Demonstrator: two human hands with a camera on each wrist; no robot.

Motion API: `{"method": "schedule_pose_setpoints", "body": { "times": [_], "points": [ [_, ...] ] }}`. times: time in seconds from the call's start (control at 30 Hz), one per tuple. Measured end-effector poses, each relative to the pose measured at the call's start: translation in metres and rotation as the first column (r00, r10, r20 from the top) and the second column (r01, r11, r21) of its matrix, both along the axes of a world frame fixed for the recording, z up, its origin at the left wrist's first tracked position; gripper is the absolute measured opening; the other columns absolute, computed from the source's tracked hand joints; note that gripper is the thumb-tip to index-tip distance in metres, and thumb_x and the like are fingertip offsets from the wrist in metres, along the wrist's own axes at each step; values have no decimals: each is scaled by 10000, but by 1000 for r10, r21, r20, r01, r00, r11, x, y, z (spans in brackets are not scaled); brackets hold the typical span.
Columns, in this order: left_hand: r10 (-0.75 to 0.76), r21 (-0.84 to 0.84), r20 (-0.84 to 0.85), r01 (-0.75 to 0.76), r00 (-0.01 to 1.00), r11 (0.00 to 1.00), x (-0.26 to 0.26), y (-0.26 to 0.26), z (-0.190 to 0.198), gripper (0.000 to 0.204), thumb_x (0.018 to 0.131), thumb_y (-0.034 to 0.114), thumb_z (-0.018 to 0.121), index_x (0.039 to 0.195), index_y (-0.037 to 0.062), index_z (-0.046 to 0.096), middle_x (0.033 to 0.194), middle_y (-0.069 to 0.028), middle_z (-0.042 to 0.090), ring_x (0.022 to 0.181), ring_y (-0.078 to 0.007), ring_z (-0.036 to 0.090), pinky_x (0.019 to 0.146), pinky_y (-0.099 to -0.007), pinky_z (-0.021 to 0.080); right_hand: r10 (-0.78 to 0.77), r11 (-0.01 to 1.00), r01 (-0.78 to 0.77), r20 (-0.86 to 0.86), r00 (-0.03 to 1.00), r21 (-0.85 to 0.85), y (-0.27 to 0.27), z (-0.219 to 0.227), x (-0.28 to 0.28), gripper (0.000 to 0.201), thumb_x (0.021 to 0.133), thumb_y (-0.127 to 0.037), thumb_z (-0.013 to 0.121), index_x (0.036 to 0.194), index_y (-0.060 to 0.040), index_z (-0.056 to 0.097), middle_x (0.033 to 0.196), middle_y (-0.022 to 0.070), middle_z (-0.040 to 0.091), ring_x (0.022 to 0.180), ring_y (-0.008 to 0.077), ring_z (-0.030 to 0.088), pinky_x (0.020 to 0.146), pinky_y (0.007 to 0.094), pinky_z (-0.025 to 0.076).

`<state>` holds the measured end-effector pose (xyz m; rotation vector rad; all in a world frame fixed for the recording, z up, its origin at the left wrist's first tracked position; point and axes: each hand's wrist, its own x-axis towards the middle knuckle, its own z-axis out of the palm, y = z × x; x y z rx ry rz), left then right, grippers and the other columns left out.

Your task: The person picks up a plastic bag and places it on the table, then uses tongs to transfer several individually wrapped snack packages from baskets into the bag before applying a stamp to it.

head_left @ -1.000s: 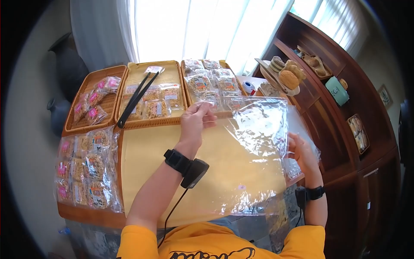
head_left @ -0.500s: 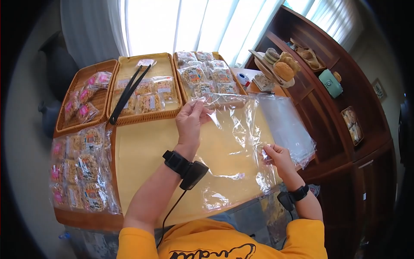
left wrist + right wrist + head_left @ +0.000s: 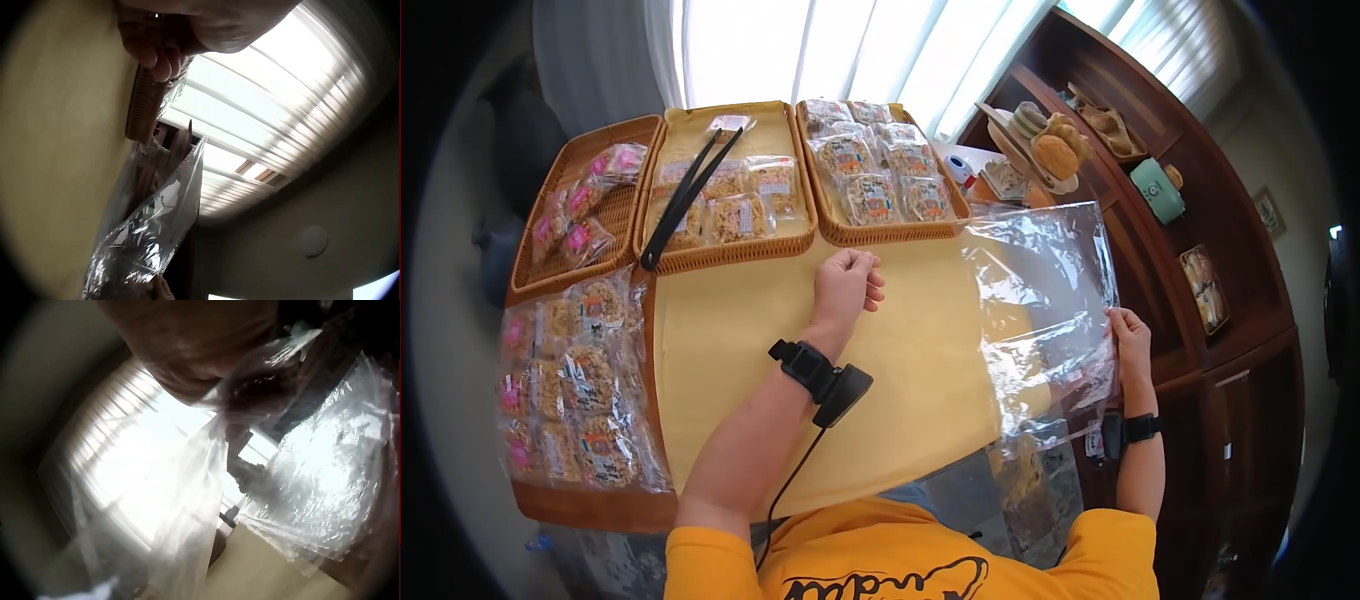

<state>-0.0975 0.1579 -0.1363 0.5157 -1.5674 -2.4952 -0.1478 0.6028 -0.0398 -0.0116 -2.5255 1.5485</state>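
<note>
A large clear plastic bag (image 3: 1045, 330) stretches over the right end of the yellow-covered table (image 3: 830, 370) and past its edge. My right hand (image 3: 1132, 345) pinches its right edge; in the right wrist view the bright film (image 3: 319, 469) spreads below that hand (image 3: 194, 344). My left hand (image 3: 847, 292) is above the yellow cover, just in front of the baskets, with its fingers curled and no object visible in them. In the left wrist view this hand (image 3: 187, 28) is at the top, apart from the bag (image 3: 156, 219).
Three wicker baskets line the back: one (image 3: 615, 215) with pink-labelled packs, one (image 3: 770, 115) with packs and black tongs (image 3: 690, 195), one (image 3: 890, 236) full of packs. Bagged packs (image 3: 585, 385) lie at the left. A wooden shelf (image 3: 1230, 380) stands right.
The right hand first moved left, then back out to the right, taking the bag along. The bag has left my left hand, which stays near the baskets. The view has shifted slightly.
</note>
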Motion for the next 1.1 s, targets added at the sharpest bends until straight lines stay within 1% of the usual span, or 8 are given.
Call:
{"method": "schedule_pose_setpoints", "body": {
  "times": [0.13, 0.5, 0.73, 0.8, 0.87, 0.93, 1.0, 1.1],
  "points": [
    [-47, -170, -41, 39, 998, 985, 1, 5, -6, 204, 960, 176, 543, 868, 21, 640, 658, -26, 615, 494, -88, 571, 415, -238, 456, -20, 998, 29, 157, 987, -57, 66, 9, -37, 135, 933, -161, 645, 927, -33, 688, 790, -32, 644, 685, 45, 564, 625, 197, 436],
    [-136, -425, 2, 124, 991, 897, 4, 7, -2, 158, 939, 163, 574, 896, 32, 650, 671, -7, 609, 537, -50, 568, 417, -211, 445, -34, 997, 16, 243, 969, 75, 109, -17, -148, 176, 917, -176, 662, 975, -20, 718, 810, -14, 674, 681, 79, 587, 623, 228, 458],
    [-142, -466, 30, 140, 989, 873, 5, 9, 3, 149, 944, 165, 575, 892, 47, 650, 675, 4, 606, 557, -40, 562, 435, -206, 438, -76, 977, 21, 257, 963, 211, 115, -42, -162, 190, 904, -199, 672, 976, -30, 721, 784, -8, 667, 664, 83, 585, 603, 229, 454],
    [-147, -454, 34, 147, 989, 879, 6, 9, 2, 153, 952, 171, 573, 894, 52, 650, 679, 11, 601, 568, -35, 552, 445, -202, 434, -297, 881, 163, 251, 921, 445, 90, -26, -150, 246, 893, -256, 687, 1026, -51, 714, 798, 2, 669, 642, 80, 574, 592, 220, 447],
    [-148, -460, 43, 151, 988, 875, 6, 9, 2, 155, 956, 177, 574, 897, 54, 649, 681, 15, 599, 571, -33, 547, 446, -200, 431, -143, 636, 125, -42, 989, 761, 108, -24, -162, 408, 895, -325, 666, 1150, -6, 652, 997, 130, 709, 877, 232, 675, 782, 330, 526],
    [-153, -464, 51, 159, 987, 871, 7, 9, 3, 157, 960, 182, 575, 900, 56, 648, 683, 19, 597, 574, -31, 542, 448, -198, 428, -148, 546, 172, -108, 983, 820, 80, -3, -154, 558, 871, -353, 680, 1268, 23, 572, 1156, 224, 652, 1086, 336, 629, 942, 393, 483],
    [-150, -471, 56, 158, 987, 868, 6, 10, 3, 157, 962, 187, 576, 912, 57, 647, 688, 24, 596, 579, -29, 541, 449, -192, 423, -68, 613, 55, -16, 998, 788, 20, 19, -127, 667, 884, -388, 659, 1385, 5, 460, 1350, 251, 523, 1275, 350, 495, 1042, 410, 405],
    [-125, -436, 35, 128, 992, 891, 6, 10, 3, 147, 940, 139, 592, 878, 23, 656, 651, -7, 609, 548, -55, 560, 508, -217, 455, 148, 495, -174, 115, 982, 851, -23, -12, -111, 831, 880, -503, 627, 1481, -32, 302, 1505, 254, 318, 1420, 421, 236, 1140, 445, 264]
  ]
}}
